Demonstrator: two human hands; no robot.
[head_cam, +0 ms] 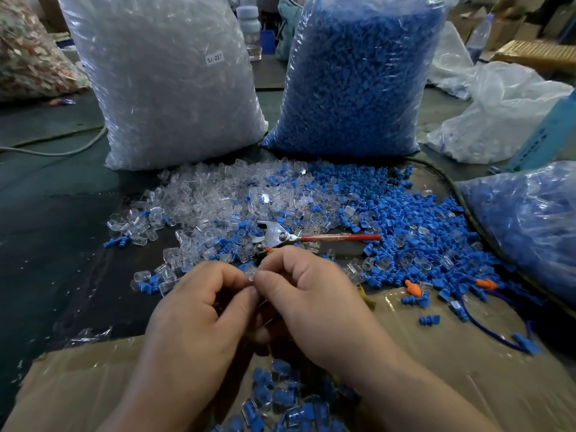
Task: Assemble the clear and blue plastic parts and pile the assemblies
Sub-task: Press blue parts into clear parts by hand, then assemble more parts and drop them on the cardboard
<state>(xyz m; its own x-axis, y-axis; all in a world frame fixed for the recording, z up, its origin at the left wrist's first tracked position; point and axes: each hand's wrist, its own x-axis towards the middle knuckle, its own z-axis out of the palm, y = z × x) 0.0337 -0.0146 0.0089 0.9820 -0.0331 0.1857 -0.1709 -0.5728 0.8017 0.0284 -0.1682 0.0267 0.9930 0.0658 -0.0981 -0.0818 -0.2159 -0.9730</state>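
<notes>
Loose clear parts (193, 198) lie beyond the grip, to its left. Left hand (199, 310) and right hand (314, 294) meet fingertip to fingertip, both pinching one small clear piece (251, 275). Blue parts (399, 219) lie beyond-right; assemblies (280, 400) sit nearer, under the wrists. Piece judged light, stiff, slick — best held by its flat sides.

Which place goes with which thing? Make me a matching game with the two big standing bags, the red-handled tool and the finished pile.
Things: 1 bag of clear parts; 2 bag of blue parts; 3 red-handled tool; 4 pile of assemblies.
Places: A middle, on the loose parts; B back left; C nearest the person; D back middle.
Pairs: 1-B, 2-D, 3-A, 4-C.
</notes>
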